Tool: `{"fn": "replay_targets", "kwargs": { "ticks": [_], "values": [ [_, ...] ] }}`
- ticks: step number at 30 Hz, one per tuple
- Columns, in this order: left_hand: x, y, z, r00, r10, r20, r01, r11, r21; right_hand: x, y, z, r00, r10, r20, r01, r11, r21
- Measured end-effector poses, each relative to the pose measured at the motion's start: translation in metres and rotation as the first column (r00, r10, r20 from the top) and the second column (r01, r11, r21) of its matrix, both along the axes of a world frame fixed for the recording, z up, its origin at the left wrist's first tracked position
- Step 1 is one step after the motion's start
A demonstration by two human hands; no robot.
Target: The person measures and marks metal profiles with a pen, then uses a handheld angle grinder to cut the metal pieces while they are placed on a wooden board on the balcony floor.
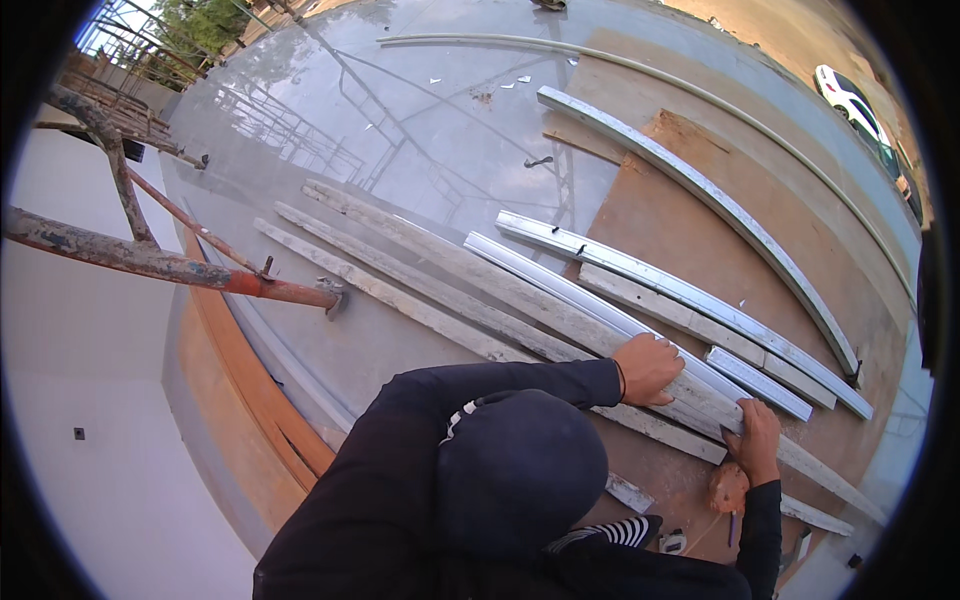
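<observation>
A long, whitish, weathered plank (540,318) runs diagonally from the upper left to the lower right. My left hand (648,370) is closed over it, fingers curled at its far edge. Further along toward the right, my right hand (757,440) grips the same plank from its near side, with its fingertips up on top. Alongside, on the far side, lies a bright metal channel (570,290). Two narrower planks, one grey (440,298) and one pale (400,310), lie on the near side. Close below my right hand is a lumpy orange-brown object (729,488).
More metal channels (690,180) and a long pale pipe (620,60) lie beyond. Rusty scaffold tubing (190,268) juts in from the left. A tape measure (672,542) sits near a striped sock (615,530). A rounded dark cloth shape (520,470) covers the lower middle.
</observation>
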State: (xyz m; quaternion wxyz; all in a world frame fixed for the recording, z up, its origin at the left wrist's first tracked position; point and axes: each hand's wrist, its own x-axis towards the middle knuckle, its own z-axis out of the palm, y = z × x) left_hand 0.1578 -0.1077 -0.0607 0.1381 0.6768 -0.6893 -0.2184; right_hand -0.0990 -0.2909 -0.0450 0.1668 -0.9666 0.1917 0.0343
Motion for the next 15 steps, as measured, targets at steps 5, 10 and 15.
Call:
{"fn": "replay_targets", "kwargs": {
  "ticks": [5, 10, 15],
  "values": [
    [0.018, 0.059, 0.004, 0.998, -0.059, 0.028, 0.065, 0.83, -0.554, 0.008, -0.017, -0.005, 0.999, -0.031, 0.01, 0.031, 0.999, 0.025],
    [0.029, 0.138, -0.042, 0.998, 0.054, 0.034, -0.046, 0.978, -0.202, -0.032, -0.055, -0.003, 0.988, -0.134, -0.071, 0.134, 0.991, -0.004],
    [0.028, 0.187, -0.07, 0.898, 0.436, 0.06, -0.423, 0.892, -0.161, -0.05, -0.051, -0.009, 0.981, -0.14, -0.133, 0.152, 0.985, 0.082]
  ]
}}
